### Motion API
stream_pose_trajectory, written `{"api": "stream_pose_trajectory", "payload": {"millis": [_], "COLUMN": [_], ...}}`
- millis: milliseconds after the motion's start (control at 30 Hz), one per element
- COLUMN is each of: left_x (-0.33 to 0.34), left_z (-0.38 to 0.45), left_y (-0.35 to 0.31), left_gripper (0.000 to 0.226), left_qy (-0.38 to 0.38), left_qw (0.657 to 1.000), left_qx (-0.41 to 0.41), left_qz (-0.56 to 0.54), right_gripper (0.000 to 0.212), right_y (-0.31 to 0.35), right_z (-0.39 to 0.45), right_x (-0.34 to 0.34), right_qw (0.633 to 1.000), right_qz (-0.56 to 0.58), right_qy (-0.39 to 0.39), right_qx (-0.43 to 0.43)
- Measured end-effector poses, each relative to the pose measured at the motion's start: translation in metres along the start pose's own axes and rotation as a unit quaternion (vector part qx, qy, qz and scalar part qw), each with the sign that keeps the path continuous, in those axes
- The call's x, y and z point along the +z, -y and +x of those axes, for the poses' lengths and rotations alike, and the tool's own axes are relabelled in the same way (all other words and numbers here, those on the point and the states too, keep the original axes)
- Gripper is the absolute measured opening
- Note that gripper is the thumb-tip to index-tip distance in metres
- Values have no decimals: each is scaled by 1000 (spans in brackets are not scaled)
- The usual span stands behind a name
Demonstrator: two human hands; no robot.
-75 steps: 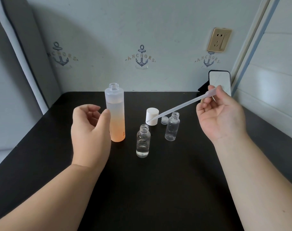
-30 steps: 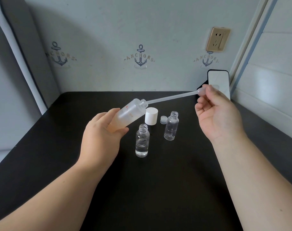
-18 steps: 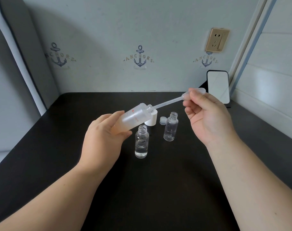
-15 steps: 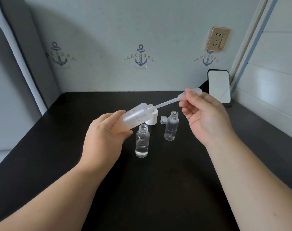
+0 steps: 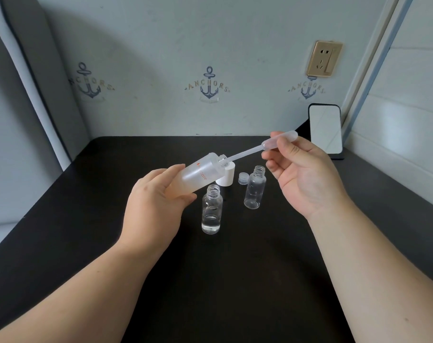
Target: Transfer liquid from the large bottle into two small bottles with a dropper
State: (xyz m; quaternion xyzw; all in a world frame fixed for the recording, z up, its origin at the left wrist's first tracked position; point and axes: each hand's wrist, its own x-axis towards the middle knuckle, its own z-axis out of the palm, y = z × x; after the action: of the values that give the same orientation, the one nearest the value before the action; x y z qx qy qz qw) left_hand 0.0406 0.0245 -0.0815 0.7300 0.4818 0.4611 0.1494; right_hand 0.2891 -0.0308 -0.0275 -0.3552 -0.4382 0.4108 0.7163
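Note:
My left hand point(image 5: 152, 205) grips the large frosted bottle point(image 5: 200, 174), tilted with its open neck up and to the right, above the table. My right hand point(image 5: 302, 174) pinches the bulb of a clear plastic dropper point(image 5: 264, 147); the dropper's stem runs down-left into the bottle's neck. Two small clear bottles stand uncapped on the black table point(image 5: 235, 280). The nearer small bottle point(image 5: 211, 210) holds a little clear liquid at its bottom. The farther small bottle point(image 5: 255, 188) looks empty.
A white cap point(image 5: 227, 176) stands behind the tilted bottle, and a small clear cap point(image 5: 243, 178) lies beside the farther bottle. A phone point(image 5: 325, 131) leans against the wall at the back right, below a gold wall socket point(image 5: 323, 58).
My left hand picked up the large bottle and tilted it. My right hand brought the dropper's tip into its neck and pushed the stem deeper; in the last half second little has moved.

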Motion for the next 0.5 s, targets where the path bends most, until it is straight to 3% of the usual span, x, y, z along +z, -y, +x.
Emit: {"api": "stream_pose_trajectory", "payload": {"millis": [500], "left_x": [0], "left_z": [2], "left_y": [4], "left_gripper": [52], "left_qy": [-10], "left_qw": [998], "left_qx": [-44], "left_qz": [-37], "right_gripper": [14], "right_y": [9], "right_z": [6], "right_x": [-11], "right_qw": [978], "right_qz": [162], "right_qy": [-128], "right_qx": [12]}}
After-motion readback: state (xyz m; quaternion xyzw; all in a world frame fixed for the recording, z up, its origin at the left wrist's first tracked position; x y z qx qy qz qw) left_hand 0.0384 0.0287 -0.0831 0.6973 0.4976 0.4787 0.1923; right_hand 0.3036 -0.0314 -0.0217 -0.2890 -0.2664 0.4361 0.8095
